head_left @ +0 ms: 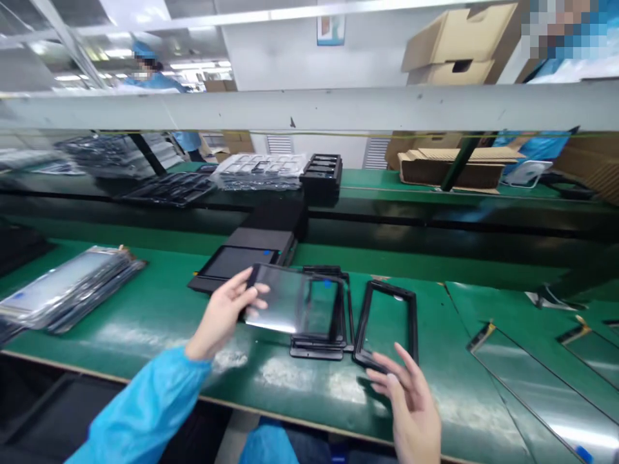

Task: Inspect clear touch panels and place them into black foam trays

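Observation:
My left hand (236,306) grips a clear glass panel (283,299) with a dark border by its left edge, fingers and thumb pinching it. The panel is held tilted above the bench and partly covers a small stack of black frames (316,353). A single black rectangular frame (411,322) lies to the right of that stack. My right hand (406,393) is over the near end of this frame, fingers spread and holding nothing. Whether its fingertips touch the frame I cannot tell.
Behind my left hand lies a dark screen panel (236,263). Plastic-wrapped panels (72,283) are piled at left. Thin glass panels (536,380) lie at right on the green bench (242,374). A rear shelf holds trays (261,169) and cardboard (449,171). A person (155,77) stands beyond.

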Motion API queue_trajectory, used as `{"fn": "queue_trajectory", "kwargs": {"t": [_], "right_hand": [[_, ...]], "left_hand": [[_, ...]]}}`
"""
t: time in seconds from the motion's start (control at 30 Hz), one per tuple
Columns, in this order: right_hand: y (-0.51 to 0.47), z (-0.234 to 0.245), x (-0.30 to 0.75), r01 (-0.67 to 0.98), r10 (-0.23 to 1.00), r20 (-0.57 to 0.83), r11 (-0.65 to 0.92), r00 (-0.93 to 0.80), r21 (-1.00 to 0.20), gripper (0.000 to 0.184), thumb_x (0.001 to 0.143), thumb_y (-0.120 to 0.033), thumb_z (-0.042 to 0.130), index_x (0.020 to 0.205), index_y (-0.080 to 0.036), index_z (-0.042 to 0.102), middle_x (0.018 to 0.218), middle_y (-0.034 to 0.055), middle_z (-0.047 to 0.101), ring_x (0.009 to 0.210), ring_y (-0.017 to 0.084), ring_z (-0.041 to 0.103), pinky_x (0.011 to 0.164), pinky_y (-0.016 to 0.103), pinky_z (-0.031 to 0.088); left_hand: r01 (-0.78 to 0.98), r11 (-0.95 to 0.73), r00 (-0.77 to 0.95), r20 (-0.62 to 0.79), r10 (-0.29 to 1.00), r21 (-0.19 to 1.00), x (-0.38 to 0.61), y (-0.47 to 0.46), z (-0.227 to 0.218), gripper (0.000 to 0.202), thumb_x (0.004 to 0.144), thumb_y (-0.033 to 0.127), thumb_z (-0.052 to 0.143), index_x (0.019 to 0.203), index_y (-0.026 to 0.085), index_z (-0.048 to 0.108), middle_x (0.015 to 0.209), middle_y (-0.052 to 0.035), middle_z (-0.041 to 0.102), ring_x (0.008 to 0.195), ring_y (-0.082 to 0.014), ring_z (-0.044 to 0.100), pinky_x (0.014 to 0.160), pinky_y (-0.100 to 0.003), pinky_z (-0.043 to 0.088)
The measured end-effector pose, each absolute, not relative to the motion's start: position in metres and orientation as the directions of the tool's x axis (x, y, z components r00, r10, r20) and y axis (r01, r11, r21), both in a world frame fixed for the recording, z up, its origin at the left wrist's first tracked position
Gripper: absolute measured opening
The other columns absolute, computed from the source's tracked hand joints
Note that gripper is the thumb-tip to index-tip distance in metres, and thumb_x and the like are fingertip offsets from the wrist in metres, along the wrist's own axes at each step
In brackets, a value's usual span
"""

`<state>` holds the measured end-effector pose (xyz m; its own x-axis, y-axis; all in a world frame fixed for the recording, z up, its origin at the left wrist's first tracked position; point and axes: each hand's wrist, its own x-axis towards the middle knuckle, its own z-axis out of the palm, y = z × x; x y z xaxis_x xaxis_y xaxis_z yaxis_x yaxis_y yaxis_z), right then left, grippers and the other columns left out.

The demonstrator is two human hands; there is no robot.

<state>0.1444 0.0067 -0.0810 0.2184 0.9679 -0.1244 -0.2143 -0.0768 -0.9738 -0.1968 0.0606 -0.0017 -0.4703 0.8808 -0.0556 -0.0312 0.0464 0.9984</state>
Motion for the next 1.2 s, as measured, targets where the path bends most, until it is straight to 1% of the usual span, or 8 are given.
{"fn": "queue_trajectory", "kwargs": {"t": [0.17,0.33,0.57,0.7,0.8,0.87,1.07,1.2], "right_hand": [[0.009,-0.119,0.158,-0.056,0.936,-0.049,-0.031,0.348,-0.998,0.057,0.093,-0.062,0.07,0.125,-0.015,0.07,0.081,0.0081,0.079,0.054,0.018,0.066,0.048,0.029,0.051],[0.01,-0.138,0.151,0.063,0.924,0.078,0.059,0.374,-0.996,0.054,0.096,-0.061,0.065,0.117,-0.013,0.076,0.075,0.0064,0.076,0.053,0.017,0.065,0.052,0.029,0.053],[0.004,-0.131,0.151,0.098,0.88,0.146,0.114,0.452,-0.989,0.038,0.098,-0.054,0.063,0.111,-0.023,0.08,0.072,0.0026,0.077,0.053,0.02,0.069,0.054,0.031,0.057],[0.024,-0.126,0.238,0.518,0.765,0.387,0.083,0.515,-0.852,0.036,0.095,-0.05,0.059,0.108,-0.024,0.08,0.102,0.0131,0.083,0.094,0.036,0.08,0.089,0.045,0.063],[0.047,-0.133,0.327,0.836,0.796,0.455,-0.111,0.398,-0.537,0.065,0.096,-0.057,0.04,0.128,-0.013,0.074,0.153,0.0238,0.058,0.145,0.048,0.051,0.119,0.061,0.041],[0.05,-0.143,0.37,0.893,0.884,0.347,-0.152,0.314,-0.424,0.078,0.092,-0.065,0.034,0.128,-0.01,0.074,0.152,0.0271,0.058,0.149,0.051,0.043,0.118,0.067,0.04],[-0.011,-0.159,0.381,0.881,0.958,0.268,0.041,0.099,-0.471,0.062,0.087,-0.064,0.064,0.14,-0.031,0.069,0.156,0.0145,0.059,0.149,0.045,0.046,0.122,0.066,0.037],[-0.046,-0.131,0.353,0.791,0.92,0.345,0.068,0.186,-0.608,0.033,0.092,-0.051,0.069,0.12,-0.039,0.081,0.128,0.0122,0.078,0.129,0.042,0.067,0.117,0.064,0.043]], "left_hand": [[0.083,0.073,-0.679,0.002,0.734,0.994,-0.289,0.155,0.035,0.049,0.098,0.011,0.064,0.146,0.012,0.054,0.102,-0.0092,0.078,0.065,-0.01,0.069,0.051,-0.017,0.051],[0.229,0.254,-0.708,-0.018,0.706,0.94,-0.329,0.223,0.057,0.03,0.103,0.033,0.067,0.128,0.015,0.066,0.116,-0.0088,0.072,0.09,-0.0204,0.073,0.076,-0.037,0.064],[0.635,0.33,-0.555,0.115,0.824,0.698,-0.308,0.245,0.062,0.036,0.101,0.034,0.069,0.132,0.016,0.066,0.136,-0.0104,0.066,0.116,-0.0312,0.068,0.097,-0.05,0.059],[0.8,0.229,-0.298,0.035,0.954,0.554,-0.246,0.246,0.031,0.031,0.101,0.036,0.069,0.126,0.018,0.07,0.133,-0.0109,0.07,0.118,-0.0291,0.068,0.102,-0.051,0.056],[0.848,0.186,-0.169,-0.078,0.982,0.496,-0.193,0.244,0.001,0.033,0.101,0.039,0.068,0.126,0.018,0.07,0.131,-0.0109,0.07,0.114,-0.0277,0.07,0.099,-0.05,0.058],[0.857,0.2,-0.149,-0.143,0.978,0.474,-0.169,0.243,-0.012,0.036,0.101,0.037,0.069,0.131,0.017,0.067,0.133,-0.0119,0.068,0.113,-0.0279,0.07,0.097,-0.05,0.059],[0.786,0.302,-0.173,-0.277,0.945,0.539,-0.159,0.243,-0.012,0.031,0.101,0.032,0.07,0.127,0.016,0.067,0.127,-0.0107,0.07,0.106,-0.0255,0.071,0.09,-0.045,0.062],[0.599,0.317,-0.179,-0.263,0.948,0.736,-0.163,0.231,0.003,0.023,0.1,0.025,0.071,0.119,0.013,0.07,0.105,-0.0072,0.075,0.085,-0.0193,0.074,0.076,-0.036,0.064]]}}
